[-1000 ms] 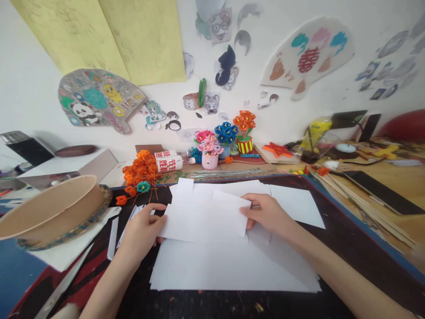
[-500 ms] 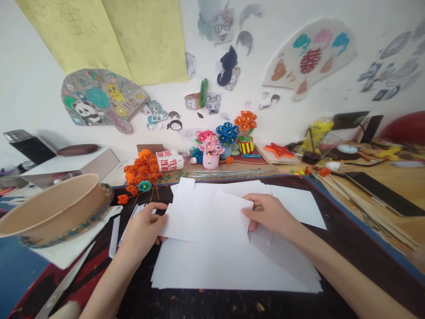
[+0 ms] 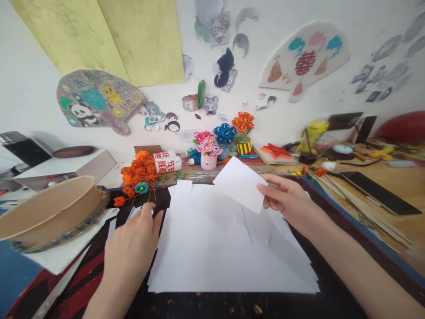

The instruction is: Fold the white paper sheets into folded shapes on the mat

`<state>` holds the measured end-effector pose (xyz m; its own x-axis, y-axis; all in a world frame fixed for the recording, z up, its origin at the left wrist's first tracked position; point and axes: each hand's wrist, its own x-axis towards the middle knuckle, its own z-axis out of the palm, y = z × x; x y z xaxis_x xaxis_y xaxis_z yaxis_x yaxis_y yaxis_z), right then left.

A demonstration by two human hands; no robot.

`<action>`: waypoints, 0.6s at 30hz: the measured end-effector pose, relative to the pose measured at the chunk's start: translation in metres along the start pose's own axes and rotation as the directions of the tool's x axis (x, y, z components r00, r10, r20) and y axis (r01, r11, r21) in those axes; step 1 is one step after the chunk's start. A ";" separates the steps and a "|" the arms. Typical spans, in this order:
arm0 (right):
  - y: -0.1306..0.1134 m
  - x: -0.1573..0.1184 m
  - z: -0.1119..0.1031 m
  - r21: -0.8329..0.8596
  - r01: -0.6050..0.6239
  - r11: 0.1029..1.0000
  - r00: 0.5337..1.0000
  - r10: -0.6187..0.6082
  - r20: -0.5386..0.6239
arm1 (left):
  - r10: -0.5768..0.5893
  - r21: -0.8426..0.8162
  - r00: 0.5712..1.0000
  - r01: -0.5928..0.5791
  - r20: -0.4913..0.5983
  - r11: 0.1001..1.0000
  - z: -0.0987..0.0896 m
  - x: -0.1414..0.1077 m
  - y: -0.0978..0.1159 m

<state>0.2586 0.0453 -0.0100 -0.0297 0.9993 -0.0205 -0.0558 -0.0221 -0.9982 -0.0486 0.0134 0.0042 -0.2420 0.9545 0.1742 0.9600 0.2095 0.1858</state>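
Note:
My right hand (image 3: pixel 285 199) pinches a small rectangular white sheet of paper (image 3: pixel 242 184) by its right edge. The sheet is tilted, raised over a stack of larger white paper (image 3: pixel 229 270) lying on the dark mat. To the left of that stack, my left hand (image 3: pixel 133 248) is turned back-up, thumb and forefinger apart, nothing visible between them. Its other fingers are mostly hidden. White paper scraps (image 3: pixel 133 213) lie just beyond its fingers. A narrow strip of paper (image 3: pixel 184 190) rests on the stack's far left part.
Scissors (image 3: pixel 63 283) and a round tan hoop-like container (image 3: pixel 56 208) are at the left. Orange flowers (image 3: pixel 141 166), a white bottle (image 3: pixel 169 164) and small flower pots (image 3: pixel 208 160) line the back. Thin sticks (image 3: pixel 361 210) and a dark phone (image 3: pixel 380 192) lie right.
My right hand has lifted the small sheet and moved right, turning it. My left hand has let go of the paper's left edge and moved left towards the scraps.

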 end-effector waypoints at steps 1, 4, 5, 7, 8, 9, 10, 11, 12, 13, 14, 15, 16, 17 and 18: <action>-0.001 -0.003 0.005 -0.023 0.012 1.000 1.000 -0.011 0.018 | 0.040 -0.080 0.999 -0.042 -0.024 0.996 -0.001 -0.004 0.006; 0.002 -0.013 0.025 -0.141 0.001 0.990 0.989 0.020 0.147 | 0.194 -0.628 0.972 -0.071 0.129 0.775 0.003 -0.014 0.023; 0.004 -0.016 0.032 -0.167 -0.006 0.986 0.986 0.034 0.164 | 0.217 -0.740 0.958 -0.009 0.185 0.673 0.006 -0.016 0.027; 0.007 -0.020 0.041 -0.190 -0.015 0.982 0.974 0.057 0.217 | 0.238 -0.830 0.932 0.103 0.273 0.548 0.013 -0.021 0.033; 0.009 -0.020 0.044 -0.192 -0.014 0.981 0.966 0.063 0.250 | 0.232 -0.842 0.924 0.147 0.304 0.519 0.015 -0.022 0.035; 0.010 -0.020 0.044 -0.191 -0.004 0.982 0.957 0.059 0.283 | 0.221 -0.848 0.919 0.181 0.326 0.498 0.016 -0.023 0.035; 0.010 -0.019 0.043 -0.192 0.017 0.981 0.952 0.042 0.302 | 0.203 -0.856 0.919 0.209 0.337 0.472 0.017 -0.023 0.035; 0.009 -0.018 0.040 -0.205 0.050 0.977 0.953 0.015 0.302 | 0.176 -0.868 0.925 0.231 0.336 0.440 0.016 -0.023 0.034; 0.009 -0.016 0.035 -0.230 0.086 0.969 0.959 -0.018 0.283 | 0.145 -0.881 0.934 0.244 0.326 0.406 0.015 -0.022 0.033; 0.008 -0.014 0.029 -0.276 0.117 0.954 0.970 -0.050 0.239 | 0.111 -0.894 0.944 0.251 0.311 0.372 0.013 -0.020 0.031; 0.007 -0.012 0.022 -0.344 0.123 0.931 0.979 -0.058 0.194 | 0.083 -0.906 0.948 0.263 0.306 0.331 0.012 -0.018 0.029; 0.006 -0.011 0.015 -0.395 0.096 0.914 0.986 -0.033 0.163 | 0.062 -0.915 0.947 0.287 0.317 0.283 0.011 -0.016 0.027; 0.005 -0.011 0.009 -0.413 0.045 0.910 0.986 0.026 0.164 | 0.050 -0.918 0.939 0.321 0.341 0.231 0.011 -0.013 0.025; 0.004 -0.011 0.003 -0.401 -0.015 0.916 0.982 0.088 0.165 | 0.047 -0.918 0.928 0.356 0.369 0.177 0.011 -0.011 0.022; 0.002 -0.012 -0.001 -0.389 -0.075 0.918 0.977 0.146 0.157 | 0.053 -0.912 0.915 0.391 0.400 0.124 0.013 -0.009 0.021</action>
<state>0.2600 0.0332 -0.0121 -0.1943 0.9683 -0.1569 0.3392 -0.0838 -0.9370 -0.0249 0.0118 -0.0058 -0.1146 0.9693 -0.2175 -0.1043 0.2060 0.9730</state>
